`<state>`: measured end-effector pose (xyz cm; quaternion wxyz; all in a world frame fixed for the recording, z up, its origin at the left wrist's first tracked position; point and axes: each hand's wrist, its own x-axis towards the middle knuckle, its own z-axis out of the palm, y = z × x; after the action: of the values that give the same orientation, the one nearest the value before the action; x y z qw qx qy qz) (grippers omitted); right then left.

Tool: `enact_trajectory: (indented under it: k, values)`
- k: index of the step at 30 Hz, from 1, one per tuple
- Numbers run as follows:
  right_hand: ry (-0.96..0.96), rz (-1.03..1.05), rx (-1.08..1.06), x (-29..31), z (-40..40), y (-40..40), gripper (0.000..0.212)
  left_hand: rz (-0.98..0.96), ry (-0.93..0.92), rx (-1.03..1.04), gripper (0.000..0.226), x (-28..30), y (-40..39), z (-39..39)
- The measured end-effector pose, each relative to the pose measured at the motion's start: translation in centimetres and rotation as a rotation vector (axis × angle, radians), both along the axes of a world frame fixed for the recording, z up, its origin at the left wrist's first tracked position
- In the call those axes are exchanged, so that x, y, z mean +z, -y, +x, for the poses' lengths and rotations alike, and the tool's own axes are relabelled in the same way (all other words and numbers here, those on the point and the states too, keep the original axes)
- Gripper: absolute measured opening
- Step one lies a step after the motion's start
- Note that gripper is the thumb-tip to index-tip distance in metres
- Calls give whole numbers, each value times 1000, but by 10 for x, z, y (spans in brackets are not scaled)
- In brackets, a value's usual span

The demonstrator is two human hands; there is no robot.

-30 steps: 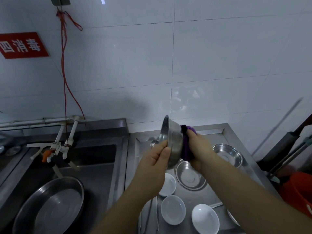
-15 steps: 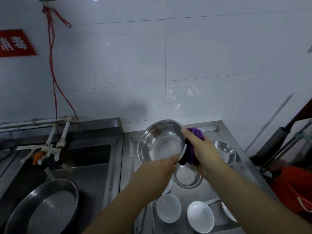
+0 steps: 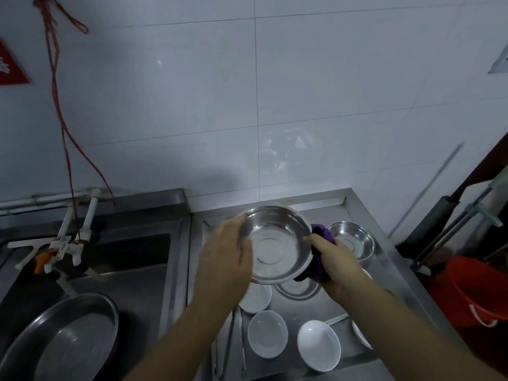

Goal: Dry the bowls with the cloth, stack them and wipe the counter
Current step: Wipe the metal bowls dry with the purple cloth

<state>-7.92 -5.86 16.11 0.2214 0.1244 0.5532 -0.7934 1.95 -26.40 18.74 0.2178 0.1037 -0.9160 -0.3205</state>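
Seen from the head camera, both hands are raised over the steel worktop (image 3: 390,273) with a steel bowl (image 3: 276,244) held between them, its hollow tilted up toward the viewer. The left hand (image 3: 224,259) grips the bowl's left rim, fingers curled around the edge. The right hand (image 3: 334,264) clamps a purple cloth (image 3: 320,254) against the bowl's right side, thumb on the rim and the cloth bunched behind the metal. Just beyond the right hand, a second steel bowl (image 3: 353,240) sits on the worktop, and directly under the held bowl a third steel bowl (image 3: 299,288) lies partly hidden. Below the hands, nearer the viewer, three small white dishes rest on the worktop: one (image 3: 255,296) under the left wrist, one (image 3: 268,334) beneath it, one (image 3: 319,345) under the right forearm. A fourth white piece (image 3: 360,335) is mostly hidden by the right arm. Well to the left of the left hand, a large steel basin (image 3: 63,339) sits in the sink (image 3: 132,259). Far right of the right hand stands an orange bucket (image 3: 472,292).
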Motion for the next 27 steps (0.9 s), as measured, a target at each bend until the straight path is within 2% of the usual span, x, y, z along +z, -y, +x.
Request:
enact_trajectory:
  k: [2, 4, 6, 9, 16, 20, 23, 27]
  values:
    - [15, -27, -21, -7, -2, -10, 24, 194, 73, 85, 34, -6, 8, -6]
    - [30, -37, -38, -14, -4, -22, 26, 491, 186, 71, 21, -15, 7, -13]
    - [36, -26, -42, -21, -5, -34, 31, 760, 268, 90, 25, -25, 0, -19]
    - [43, -8, -63, -26, -9, -55, 37, 1000, 342, 125, 17, -35, -14, -31]
    - [42, 44, -251, -34, -28, -106, 34, 1025, 382, 138, 23, -53, -59, -68]
    - [-1, 157, -346, -47, -51, -146, 5, 978, 416, 145, 27, -68, -98, -100]
    - [-15, 177, -345, -56, -75, -176, 15, 980, 444, 186, 26, -77, -132, -125]
    - [25, 195, -326, -69, -121, -221, 13, 1004, 461, 266, 27, -89, -180, -164]
